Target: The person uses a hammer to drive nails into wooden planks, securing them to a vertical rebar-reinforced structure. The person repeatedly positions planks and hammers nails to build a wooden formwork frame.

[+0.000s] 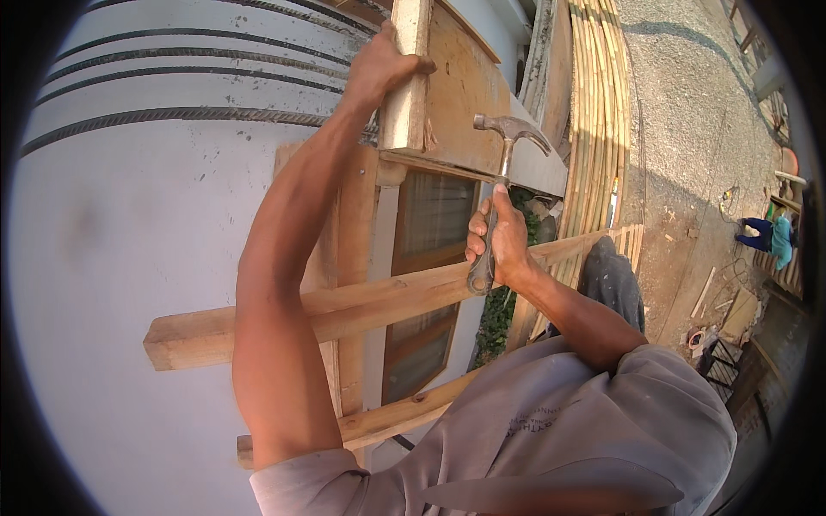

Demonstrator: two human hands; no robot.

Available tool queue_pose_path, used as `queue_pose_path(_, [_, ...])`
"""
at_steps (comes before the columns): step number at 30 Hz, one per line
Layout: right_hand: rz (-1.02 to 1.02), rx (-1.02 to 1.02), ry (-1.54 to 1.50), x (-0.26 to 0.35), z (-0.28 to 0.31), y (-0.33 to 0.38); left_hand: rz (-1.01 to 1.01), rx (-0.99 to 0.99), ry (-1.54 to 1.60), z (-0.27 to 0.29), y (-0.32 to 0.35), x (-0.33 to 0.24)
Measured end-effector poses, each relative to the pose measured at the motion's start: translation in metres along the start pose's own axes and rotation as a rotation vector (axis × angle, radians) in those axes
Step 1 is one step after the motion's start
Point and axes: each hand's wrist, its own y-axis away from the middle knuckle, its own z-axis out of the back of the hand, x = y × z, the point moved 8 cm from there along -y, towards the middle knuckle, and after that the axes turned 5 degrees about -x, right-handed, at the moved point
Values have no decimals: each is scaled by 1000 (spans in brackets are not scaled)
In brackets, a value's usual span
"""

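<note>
My left hand (385, 67) is raised at the top, wrapped round a pale wooden board (403, 116), its thumb across the board's face. The other fingers are partly hidden behind the wood. The board stands against a brown plywood panel (469, 107). In front of my chest my right hand (503, 232) grips a claw hammer (508, 142) by its dark handle. The metal head points up, its face toward the board and its claw to the right. The hammer's head is apart from the wood.
Ribbed steel bars (198, 56) jut along the white wall (112, 232) at the left. Wooden beams (387, 301) cross below my arms, above a framed window (430, 228). Bamboo poles (598, 112) lie at the right beside gravel (688, 103). A person (768, 239) is at the far right.
</note>
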Motion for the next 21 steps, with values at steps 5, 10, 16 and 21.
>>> queue_pose_path(5, [-28,175,255,-11,-12,5,-39,48,69,-7,-2,1])
queue_pose_path(10, [211,84,183,10,1,14,-117,110,143,-15,2,-5])
queue_pose_path(16, [64,235,463,-20,-15,8,-118,131,217,-13,4,-7])
queue_pose_path(21, [229,241,696,18,9,8,-86,136,252,-16,2,-1])
